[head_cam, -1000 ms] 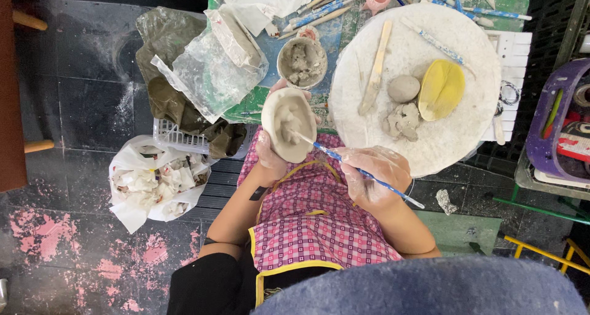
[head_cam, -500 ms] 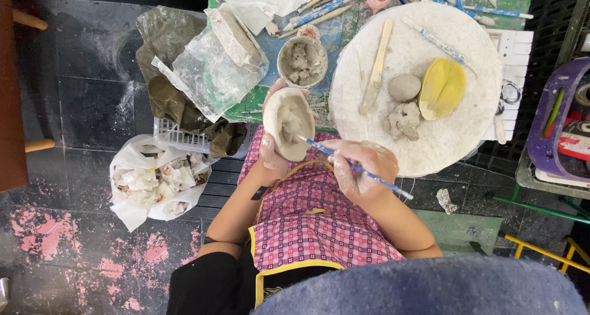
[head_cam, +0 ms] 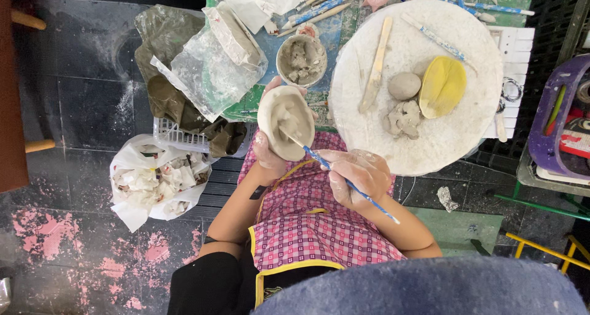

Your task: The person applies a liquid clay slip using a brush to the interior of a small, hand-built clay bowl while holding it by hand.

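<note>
Left hand (head_cam: 269,152) grip closed around clay bowl (head_cam: 286,121). Right hand (head_cam: 359,177) grip pinches blue-handled tool (head_cam: 335,170), tip inside bowl.

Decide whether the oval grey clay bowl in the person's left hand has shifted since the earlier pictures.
No. The oval grey clay bowl keeps its place just below the small round clay-filled cup, held in the left hand.

You've got one head cam only, looking straight down, close over your lap and the worktable (head_cam: 344,20) edge.
</note>
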